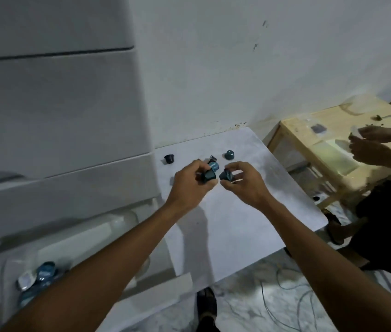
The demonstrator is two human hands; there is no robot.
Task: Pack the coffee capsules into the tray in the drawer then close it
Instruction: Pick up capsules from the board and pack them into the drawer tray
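Both hands over the counter [237,224]: left hand [190,185] fingers pinching two capsules [210,172], right hand [242,182] pinching one capsule [226,175].

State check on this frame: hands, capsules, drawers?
Left hand: grips dark capsule.
Right hand: pinches teal capsule.
Black capsule: loose on table.
Far teal capsule: loose on table.
Bottom drawer: open, packed capsules inside.
Upper drawers: shut.

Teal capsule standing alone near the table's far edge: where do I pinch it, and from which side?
Come from above and pinch the teal capsule across its tapered body, just over the wider rim. It looks to stand rim-down, narrow end up, with nothing touching it, so both sides are free.
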